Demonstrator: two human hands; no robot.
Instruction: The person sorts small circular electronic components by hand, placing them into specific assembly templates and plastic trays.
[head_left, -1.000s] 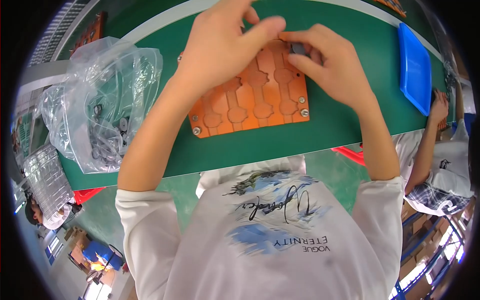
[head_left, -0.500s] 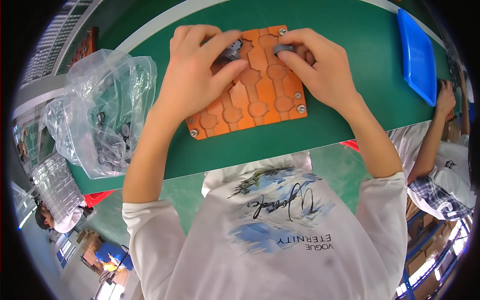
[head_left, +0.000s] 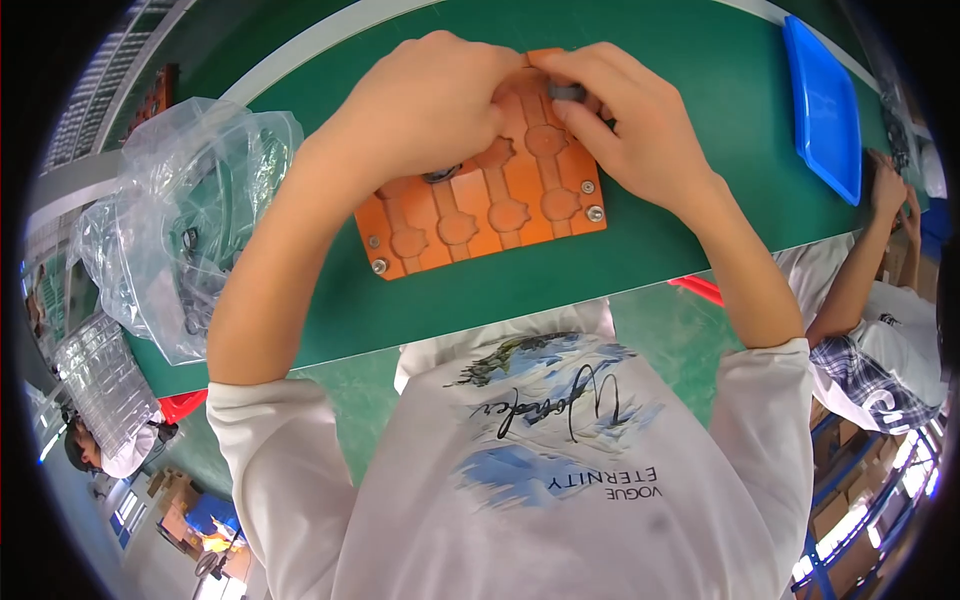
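An orange fixture plate [head_left: 480, 218] with rows of rounded recesses joined by channels lies on the green table. My left hand [head_left: 440, 105] reaches across its upper part, back upward. Its fingers are bent toward the far edge, close to my right fingertips; what they may hold is hidden. Thumb and fingers of my right hand [head_left: 645, 125] close on a dark grey curved band [head_left: 567, 92] above the plate's far right corner. Beneath my left wrist a dark round part [head_left: 441, 174] shows partly on the plate; my hand covers the rest.
On the left stands a clear plastic bag [head_left: 185, 230] with small dark parts inside. A blue tray [head_left: 825, 110] lies at the far right of the green table [head_left: 700, 60]. Beyond it are another person's hands [head_left: 887, 188]. Metal screws stand at the plate's corners.
My left hand has moved right and away from me, from a dark part on the plate to near my right fingertips. My right hand stays almost in place, holding the band.
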